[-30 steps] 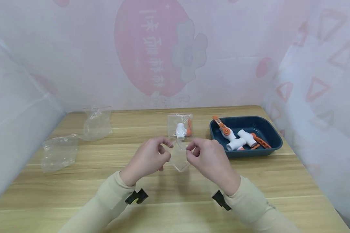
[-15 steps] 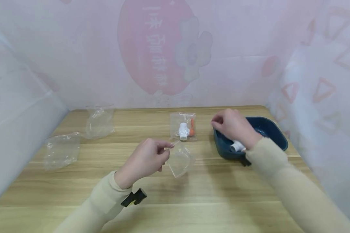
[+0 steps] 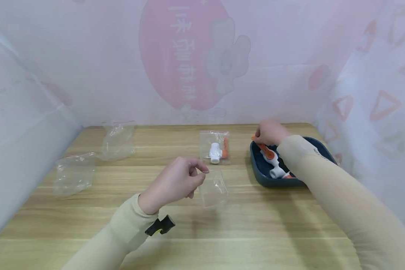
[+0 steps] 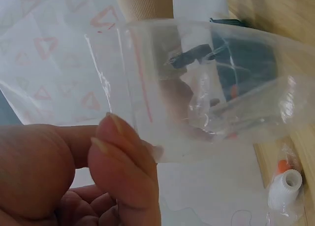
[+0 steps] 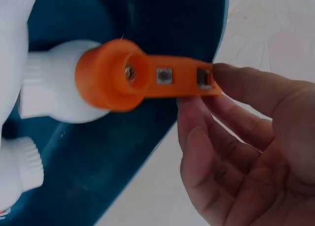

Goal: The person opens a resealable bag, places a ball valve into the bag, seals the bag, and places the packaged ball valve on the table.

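Note:
My left hand (image 3: 175,183) pinches the top edge of a clear zip bag (image 3: 215,191) between thumb and forefinger; the bag hangs over the table, and its red zip line shows in the left wrist view. My right hand (image 3: 271,132) is at the left rim of a dark blue basin (image 3: 268,183). There its thumb and fingers pinch the end of the orange handle (image 5: 172,76) of a white ball valve (image 5: 71,80), which is still inside the basin. Several white valve bodies lie about it, partly hidden by the right sleeve.
Beyond the left hand, a bagged white and orange valve (image 3: 215,153) lies on the wooden table (image 3: 189,243). Two clear bags, one nearer (image 3: 75,175) and one farther (image 3: 119,142), lie at the left. Printed cloth walls (image 3: 104,75) enclose the back and sides.
My right hand has let go of the bag, moved right to the basin and taken hold of the valve's orange handle. The left hand keeps the bag in nearly the same place.

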`<state>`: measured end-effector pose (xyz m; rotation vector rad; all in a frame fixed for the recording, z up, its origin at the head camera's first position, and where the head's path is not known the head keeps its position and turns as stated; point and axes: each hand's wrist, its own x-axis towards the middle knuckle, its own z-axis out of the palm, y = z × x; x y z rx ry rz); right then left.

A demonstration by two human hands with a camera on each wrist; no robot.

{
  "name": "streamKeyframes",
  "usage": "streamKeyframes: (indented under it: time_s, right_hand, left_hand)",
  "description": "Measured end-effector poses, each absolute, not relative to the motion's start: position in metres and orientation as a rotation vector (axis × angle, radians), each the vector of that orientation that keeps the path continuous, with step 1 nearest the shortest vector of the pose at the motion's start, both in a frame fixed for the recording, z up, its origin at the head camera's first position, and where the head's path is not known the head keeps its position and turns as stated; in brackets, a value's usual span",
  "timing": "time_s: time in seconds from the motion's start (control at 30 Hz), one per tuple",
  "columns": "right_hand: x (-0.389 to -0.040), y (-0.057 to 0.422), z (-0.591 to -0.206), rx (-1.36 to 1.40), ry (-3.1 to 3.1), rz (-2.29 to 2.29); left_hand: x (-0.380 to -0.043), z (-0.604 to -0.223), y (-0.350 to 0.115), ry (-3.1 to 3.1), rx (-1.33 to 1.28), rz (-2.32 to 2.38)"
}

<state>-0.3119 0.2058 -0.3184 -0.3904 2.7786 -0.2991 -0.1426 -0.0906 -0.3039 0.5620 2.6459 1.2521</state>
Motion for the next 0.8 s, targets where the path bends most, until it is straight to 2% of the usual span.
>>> streamKeyframes:
  time_s: [0.3,0.57,0.8]
  right_hand:
    - [-0.307,0.201,-0.316,-0.338,2.694,-0.358]
    - [-0.295,0.213,-0.301,-0.406,2.774,-0.284]
    - [-0.272,0.214,-0.266,-0.343,2.852,-0.704]
  left_hand:
    - [-0.151,-0.305,-0.086,2.589,0.503,1.307]
    - [-0.162,-0.313,-0.082,2.548,0.428,1.366]
    - [-0.164,-0.317,-0.081,2.563,0.433,1.375]
